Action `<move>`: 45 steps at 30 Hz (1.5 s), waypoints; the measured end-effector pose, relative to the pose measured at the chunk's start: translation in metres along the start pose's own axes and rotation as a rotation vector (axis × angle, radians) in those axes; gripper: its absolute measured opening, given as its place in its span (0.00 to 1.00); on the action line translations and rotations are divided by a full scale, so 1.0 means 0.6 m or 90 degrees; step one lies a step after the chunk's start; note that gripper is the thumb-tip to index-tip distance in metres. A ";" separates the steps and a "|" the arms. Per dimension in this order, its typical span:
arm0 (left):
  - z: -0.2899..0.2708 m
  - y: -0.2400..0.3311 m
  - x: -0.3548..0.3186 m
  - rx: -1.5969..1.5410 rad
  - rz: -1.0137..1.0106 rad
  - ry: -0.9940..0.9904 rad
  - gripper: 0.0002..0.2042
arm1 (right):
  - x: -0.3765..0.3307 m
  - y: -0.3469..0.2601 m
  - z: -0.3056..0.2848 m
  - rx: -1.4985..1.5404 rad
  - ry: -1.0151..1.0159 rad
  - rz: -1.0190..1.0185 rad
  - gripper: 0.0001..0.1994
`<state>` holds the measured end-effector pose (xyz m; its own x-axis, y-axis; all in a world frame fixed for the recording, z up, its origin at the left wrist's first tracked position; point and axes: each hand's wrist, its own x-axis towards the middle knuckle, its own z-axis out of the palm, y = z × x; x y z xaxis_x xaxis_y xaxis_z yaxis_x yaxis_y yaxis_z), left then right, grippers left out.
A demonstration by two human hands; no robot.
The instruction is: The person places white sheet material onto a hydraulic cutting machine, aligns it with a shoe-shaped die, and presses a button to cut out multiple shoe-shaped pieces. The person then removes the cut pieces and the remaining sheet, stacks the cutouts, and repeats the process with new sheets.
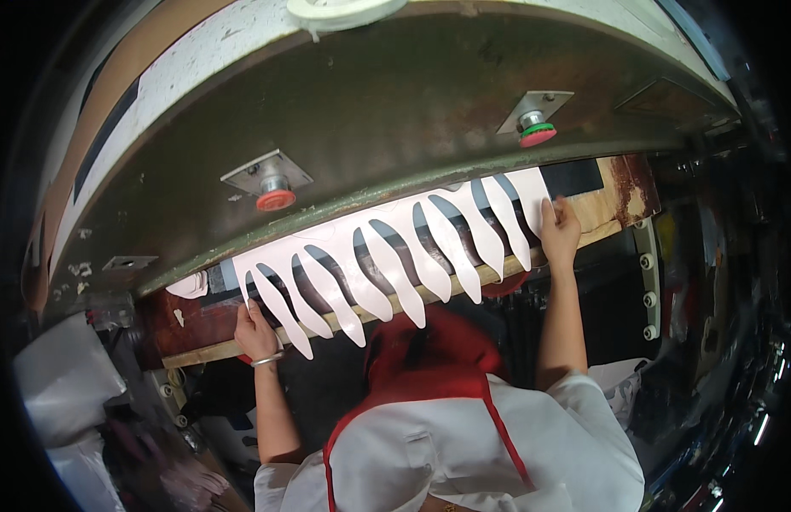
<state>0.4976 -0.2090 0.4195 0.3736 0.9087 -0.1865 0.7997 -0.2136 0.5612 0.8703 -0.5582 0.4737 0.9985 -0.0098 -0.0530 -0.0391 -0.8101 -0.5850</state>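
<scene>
A pale pinkish-white sheet (404, 290) with a row of long curved cut-outs lies across the wooden work board (596, 218). Its comb-like strips hang over the near edge of the board. My left hand (257, 331), with a bracelet at the wrist, grips the sheet's left end. At the right end, my right hand (560, 229) holds the sheet's edge between thumb and fingers. Dark surface shows through the cut-outs. The sheet's far edge runs up to the green machine beam (395, 111), which hides what lies behind.
On the beam's face sit a red push button (276, 200) and a red-and-green one (538, 134). A white ring (344, 10) lies on top. Small white cut pieces (188, 286) rest at the board's left. Roller brackets (649, 282) flank the board; clear plastic (71, 367) stands at left.
</scene>
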 end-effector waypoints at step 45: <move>-0.116 -0.252 -0.268 -0.155 0.099 -0.034 0.11 | -0.306 0.052 -0.069 -0.095 -0.037 -0.432 0.49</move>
<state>0.2837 -0.2978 0.4205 0.5119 0.8504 -0.1216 0.5967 -0.2501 0.7625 0.6875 -0.6059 0.4987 0.7964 0.5551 0.2398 0.6028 -0.6978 -0.3869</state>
